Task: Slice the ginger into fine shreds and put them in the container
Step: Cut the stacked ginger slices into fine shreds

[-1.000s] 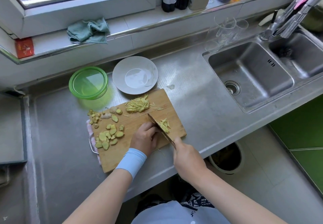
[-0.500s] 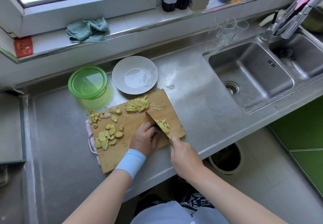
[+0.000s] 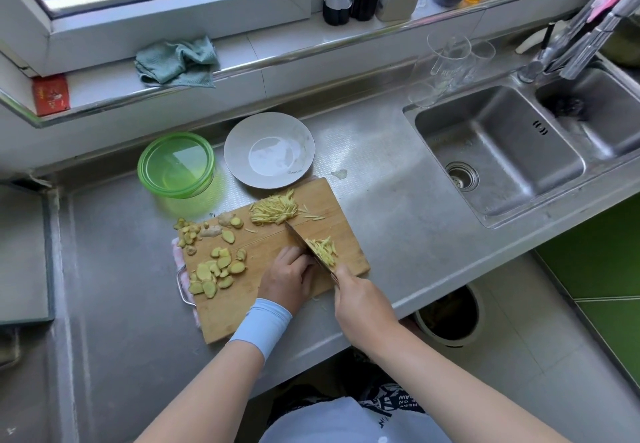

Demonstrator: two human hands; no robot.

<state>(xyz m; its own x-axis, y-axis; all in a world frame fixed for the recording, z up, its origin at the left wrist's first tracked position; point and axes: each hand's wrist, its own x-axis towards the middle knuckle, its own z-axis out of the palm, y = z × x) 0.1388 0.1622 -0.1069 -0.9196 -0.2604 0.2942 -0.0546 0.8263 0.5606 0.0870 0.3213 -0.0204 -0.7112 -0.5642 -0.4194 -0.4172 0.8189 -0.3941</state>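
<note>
I note: right hand [image 3: 362,307] grips the steel kitchen knife [image 3: 298,237]; yellow ginger shreds [image 3: 323,251] lie against its blade on the wooden chopping board [image 3: 242,314]; left hand [image 3: 289,274] fingers curled beside it, contents hidden.

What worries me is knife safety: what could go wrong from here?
The left hand curls right against the knife gripped by the right hand; a slip could nick its fingers. Fresh shreds lie near the board's right edge; the blade might scatter them onto the counter.
</note>
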